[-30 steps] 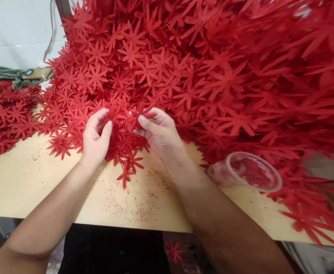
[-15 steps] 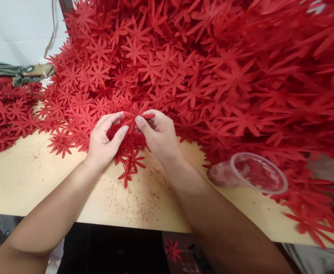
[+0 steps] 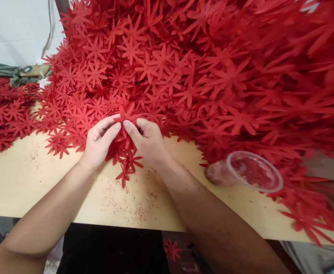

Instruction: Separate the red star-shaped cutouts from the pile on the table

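A red flower piece with long narrow petals is held upright between my two hands, in front of the pile. My left hand is closed, its thumb and forefinger pinching the petals on the left. The thumb of my right hand presses near the flower's centre, with the fingers curled behind it and partly hidden. Just below my hands, a few loose red flowers lie on the pale tabletop.
A large heap of red flowers rises behind my hands; a smaller heap lies at the left. A clear plastic tub lies tipped at the right. Red crumbs dot the tabletop. One flower is below the table edge.
My left thumb has closed onto the petals, and my hands are closer together. The flower has turned to show more of its petals upright. The view has shifted slightly.
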The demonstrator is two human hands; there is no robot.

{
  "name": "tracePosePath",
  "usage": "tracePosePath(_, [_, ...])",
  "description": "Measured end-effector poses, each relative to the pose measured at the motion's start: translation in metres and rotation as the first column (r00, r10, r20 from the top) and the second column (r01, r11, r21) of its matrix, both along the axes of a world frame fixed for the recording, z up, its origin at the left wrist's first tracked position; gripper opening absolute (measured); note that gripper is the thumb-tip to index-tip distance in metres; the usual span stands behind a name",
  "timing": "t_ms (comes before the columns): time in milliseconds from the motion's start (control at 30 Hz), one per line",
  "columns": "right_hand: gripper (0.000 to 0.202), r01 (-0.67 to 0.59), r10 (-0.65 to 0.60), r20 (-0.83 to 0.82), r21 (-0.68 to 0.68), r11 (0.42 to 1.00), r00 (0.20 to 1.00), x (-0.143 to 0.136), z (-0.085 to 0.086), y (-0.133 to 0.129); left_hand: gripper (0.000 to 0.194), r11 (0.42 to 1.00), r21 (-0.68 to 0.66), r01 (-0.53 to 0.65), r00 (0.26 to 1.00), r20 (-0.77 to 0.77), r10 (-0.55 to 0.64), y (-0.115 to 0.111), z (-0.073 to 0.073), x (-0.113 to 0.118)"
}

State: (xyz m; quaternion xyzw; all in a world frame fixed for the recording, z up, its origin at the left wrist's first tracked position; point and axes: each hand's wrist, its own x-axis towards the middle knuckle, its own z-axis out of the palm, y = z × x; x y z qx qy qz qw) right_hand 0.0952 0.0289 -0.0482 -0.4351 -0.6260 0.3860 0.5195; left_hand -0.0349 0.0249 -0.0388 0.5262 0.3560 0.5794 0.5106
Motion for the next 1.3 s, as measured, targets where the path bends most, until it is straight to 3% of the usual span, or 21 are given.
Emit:
tracePosePath(100, [0.035,-0.027,0.027,0.013,0.008,1.000,1.000,0.000,-0.003,0.001,0.027,1.000,-0.018,0.008,1.000,0.001,-0.008,0.001,-0.001,-0.001])
tracePosePath(200, [0.022,-0.046,0.041,0.075,0.068,0.997,0.996,-0.001,-0.002,0.000,0.032,0.999,0.035,0.010,0.992,-0.122,-0.005,0.000,-0.001,-0.002])
tracePosePath(333, [0.014,0.018,-0.022,0.096,0.042,0.999,0.995,-0.002,-0.001,-0.002,0.025,0.982,0.136,-0.132,0.956,-0.245,0.162,0.001,-0.003,-0.002])
tracePosePath(600, [0.022,-0.131,0.110,-0.197,-0.101,0.986,0.974,-0.002,0.002,0.002,0.024,0.973,-0.004,-0.232,0.972,-0.037,0.232,0.008,-0.005,-0.004])
tracePosePath(767, [0.027,0.037,-0.063,-0.275,-0.099,0.994,0.959,0.007,0.001,0.010,0.026,0.970,-0.073,-0.233,0.972,-0.026,0.232,0.014,-0.001,-0.009])
tracePosePath(900, [0.026,0.098,-0.116,-0.288,-0.075,0.992,0.950,0.013,0.000,0.015,0.022,0.970,-0.095,-0.225,0.974,0.018,0.228,0.017,0.000,-0.012])
tracePosePath(1133, [0.029,0.128,-0.138,-0.306,-0.054,0.990,0.942,0.008,0.005,0.009,0.035,0.961,-0.128,-0.244,0.968,-0.099,0.232,0.012,0.005,-0.010])
tracePosePath(1300, [0.040,0.001,-0.024,-0.321,-0.071,0.997,0.947,0.000,0.012,0.001,0.037,0.975,-0.110,-0.191,0.977,-0.115,0.178,0.008,0.001,-0.004])
